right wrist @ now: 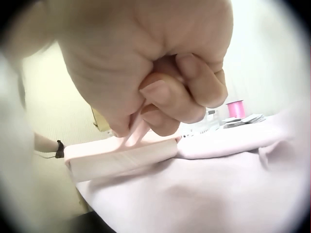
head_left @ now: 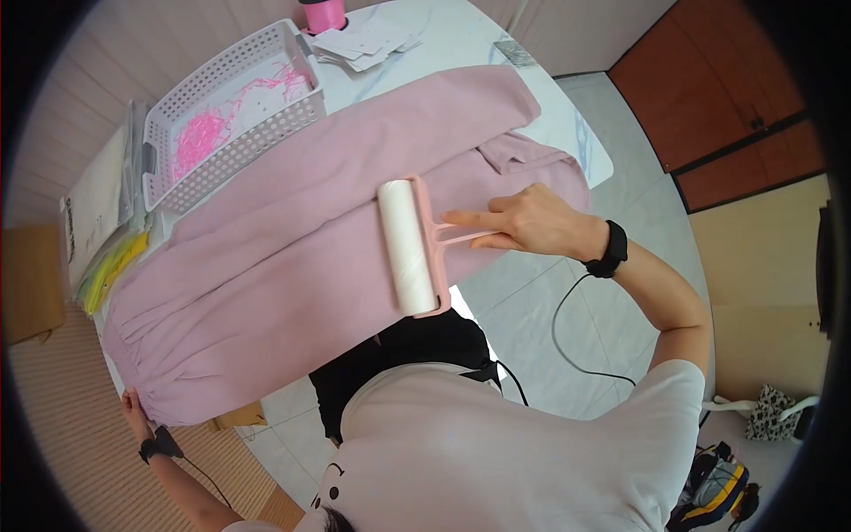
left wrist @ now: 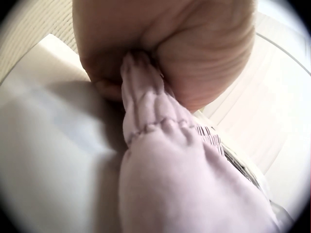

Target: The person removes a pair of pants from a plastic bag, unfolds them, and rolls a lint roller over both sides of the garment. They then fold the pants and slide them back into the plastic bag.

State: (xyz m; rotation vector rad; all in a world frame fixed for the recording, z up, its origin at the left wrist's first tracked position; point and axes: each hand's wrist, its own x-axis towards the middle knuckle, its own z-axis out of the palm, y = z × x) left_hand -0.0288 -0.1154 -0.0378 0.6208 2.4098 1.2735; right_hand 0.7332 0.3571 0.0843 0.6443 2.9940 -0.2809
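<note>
A pink garment (head_left: 292, 257), which looks like trousers with a gathered elastic waistband (left wrist: 153, 104), lies lengthwise over the white table. At its lower left corner my left hand (head_left: 135, 415) pinches the waistband between thumb and fingers. My right hand (head_left: 541, 222) grips the pink handle (right wrist: 136, 128) of a wide lint roller (head_left: 409, 248), index finger stretched along it. The white roll sits over the middle of the garment, close to its near edge; in the right wrist view a shadow shows under it.
Behind the garment stands a white perforated basket (head_left: 306, 111) with pink shreds (head_left: 202, 137). A pink ribbon spool (head_left: 324, 15) and white cards (head_left: 363, 43) are at the back. Bagged items (head_left: 97, 204) stand at the left. A cable (head_left: 556, 319) hangs from my right wrist.
</note>
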